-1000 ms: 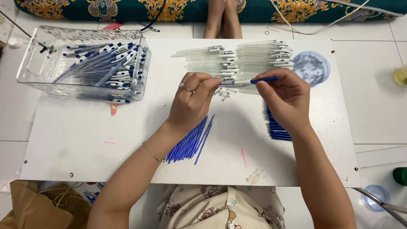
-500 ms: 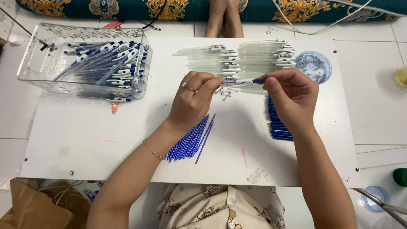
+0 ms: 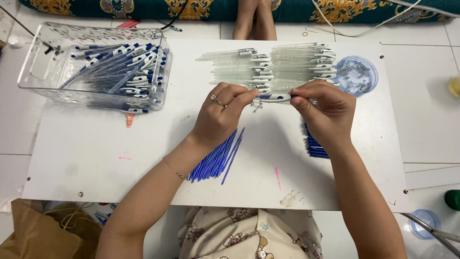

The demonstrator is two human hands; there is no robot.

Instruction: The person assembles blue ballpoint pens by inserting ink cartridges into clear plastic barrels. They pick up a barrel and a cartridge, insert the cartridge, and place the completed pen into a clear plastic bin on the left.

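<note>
Both hands meet over the middle of a white table (image 3: pixel 96 158). My left hand (image 3: pixel 223 112), with a ring on one finger, pinches one end of a white and blue pen (image 3: pixel 275 97). My right hand (image 3: pixel 326 112) grips the pen's other end. Behind the hands lie rows of clear pen barrels (image 3: pixel 282 64). A pile of thin blue refills (image 3: pixel 218 158) lies under my left wrist. A stack of blue pen parts (image 3: pixel 315 146) shows beneath my right hand.
A clear plastic bin (image 3: pixel 96 67) with several finished blue and white pens stands at the back left. A round blue lid (image 3: pixel 357 75) with small springs sits at the back right. Another person's feet (image 3: pixel 254 19) rest beyond the table. A brown paper bag (image 3: pixel 33 235) lies near left.
My right hand has pushed in toward the left hand, and the blue piece it held now sits inside the pen. Both hands shifted slightly.
</note>
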